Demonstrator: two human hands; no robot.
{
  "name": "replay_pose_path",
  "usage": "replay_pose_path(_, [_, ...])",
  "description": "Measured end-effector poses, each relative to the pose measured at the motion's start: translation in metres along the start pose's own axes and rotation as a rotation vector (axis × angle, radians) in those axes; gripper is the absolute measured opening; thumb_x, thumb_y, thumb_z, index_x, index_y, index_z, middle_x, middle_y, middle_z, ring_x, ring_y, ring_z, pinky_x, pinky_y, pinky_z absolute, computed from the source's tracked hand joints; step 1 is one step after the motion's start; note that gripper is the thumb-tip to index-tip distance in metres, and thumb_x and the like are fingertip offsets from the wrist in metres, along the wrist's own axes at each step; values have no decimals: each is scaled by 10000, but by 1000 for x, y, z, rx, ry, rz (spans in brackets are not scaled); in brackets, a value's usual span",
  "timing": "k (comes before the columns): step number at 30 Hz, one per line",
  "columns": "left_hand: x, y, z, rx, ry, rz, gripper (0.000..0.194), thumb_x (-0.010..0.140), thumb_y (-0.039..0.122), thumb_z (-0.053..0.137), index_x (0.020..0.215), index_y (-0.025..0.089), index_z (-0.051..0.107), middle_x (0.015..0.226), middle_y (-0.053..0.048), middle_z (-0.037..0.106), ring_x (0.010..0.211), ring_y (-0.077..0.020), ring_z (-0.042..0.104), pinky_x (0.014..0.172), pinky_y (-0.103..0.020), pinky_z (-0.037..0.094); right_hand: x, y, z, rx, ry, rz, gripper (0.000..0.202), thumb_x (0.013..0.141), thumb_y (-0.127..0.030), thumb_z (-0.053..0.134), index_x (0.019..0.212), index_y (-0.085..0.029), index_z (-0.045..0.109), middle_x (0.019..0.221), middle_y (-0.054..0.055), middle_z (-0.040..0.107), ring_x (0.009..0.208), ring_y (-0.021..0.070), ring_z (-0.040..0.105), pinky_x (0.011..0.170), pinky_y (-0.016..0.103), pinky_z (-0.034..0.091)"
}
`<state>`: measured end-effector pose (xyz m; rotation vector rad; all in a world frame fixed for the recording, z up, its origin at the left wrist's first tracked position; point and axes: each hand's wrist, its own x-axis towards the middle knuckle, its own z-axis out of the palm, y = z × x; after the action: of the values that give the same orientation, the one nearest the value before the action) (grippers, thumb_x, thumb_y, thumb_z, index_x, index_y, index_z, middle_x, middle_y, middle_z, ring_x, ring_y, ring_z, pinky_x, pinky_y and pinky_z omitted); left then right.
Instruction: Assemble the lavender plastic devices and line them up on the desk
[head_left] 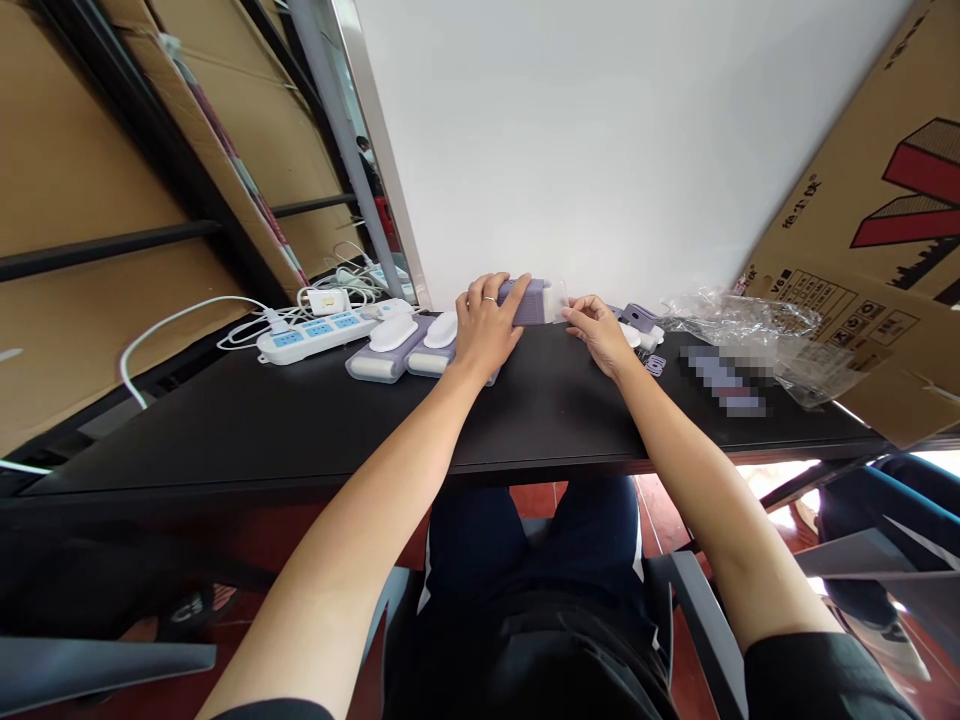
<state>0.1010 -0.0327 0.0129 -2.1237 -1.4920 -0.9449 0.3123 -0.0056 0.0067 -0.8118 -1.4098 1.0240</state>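
At the back of the black table (pixel 555 400), my left hand (pixel 487 325) is wrapped over a purple box (pixel 529 302) with a pale end. My right hand (pixel 594 325) pinches a clear plastic piece (pixel 559 296) at the box's right end. Left of my left hand lie two purple packages, one (pixel 381 358) with a white oval piece (pixel 392 332) on top, the other (pixel 429 359) partly behind my hand with a similar white piece (pixel 441 329). Small purple and white parts (pixel 639 318) sit just beyond my right hand.
A white power strip (pixel 315 336) with tangled cables stands at the left rear. Crumpled clear plastic (pixel 780 330) and a blurred flat item (pixel 724 382) lie at the right. A white panel (pixel 585 140) rises behind, with a large cardboard box (pixel 862 230) on the right.
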Motion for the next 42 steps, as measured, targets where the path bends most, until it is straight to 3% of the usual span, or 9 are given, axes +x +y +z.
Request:
replay_pose_path(5, [-1,1,2,-1,-7,6,786,901,235,652,1638,268,381,1639,-170,422,1519,-389,342,1206,-559,302,0,3,-1,-31,-17,9,382,727,-454,816,904,-257,540,1245,10,658,1095,163,612,855,263,525])
replay_pose_path(12, [-1,-1,4,11,-11,15,799,894,242,669,1639,273,384,1631,-168,433,1513,-391,349,1206,-558,305,1,0,-3,-99,-56,6,532,753,-416,798,1252,-331,634,1294,22,664,1125,200,632,885,325,559])
replay_pose_path(42, [-1,0,2,-12,-28,18,750,931,255,639,1639,272,390,1635,-157,420,1511,-388,337,1213,-535,272,6,8,-9,-228,-121,-22,614,807,-468,760,1374,-289,607,1326,71,669,1150,244,646,954,405,584])
